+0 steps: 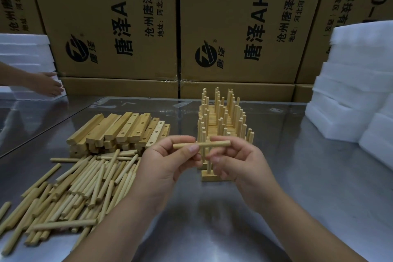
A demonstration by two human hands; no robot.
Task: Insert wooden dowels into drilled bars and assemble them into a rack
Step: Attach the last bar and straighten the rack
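I hold one wooden dowel [204, 144] level in front of me, above the metal table. My left hand [170, 166] pinches its left part and my right hand [240, 164] pinches its right part. Just behind my hands stands a row of finished bars with upright dowels [221, 117], the nearest bar [209, 176] showing between my hands. A heap of loose dowels [80, 185] lies at the left. Behind that heap sits a stack of drilled bars [121, 132].
Large printed cardboard boxes [170, 27] wall off the far side of the steel table [297, 198]. White foam blocks [353, 95] are piled at the right, and more foam [23, 53] at the far left. Another person's hand [46, 84] reaches in there.
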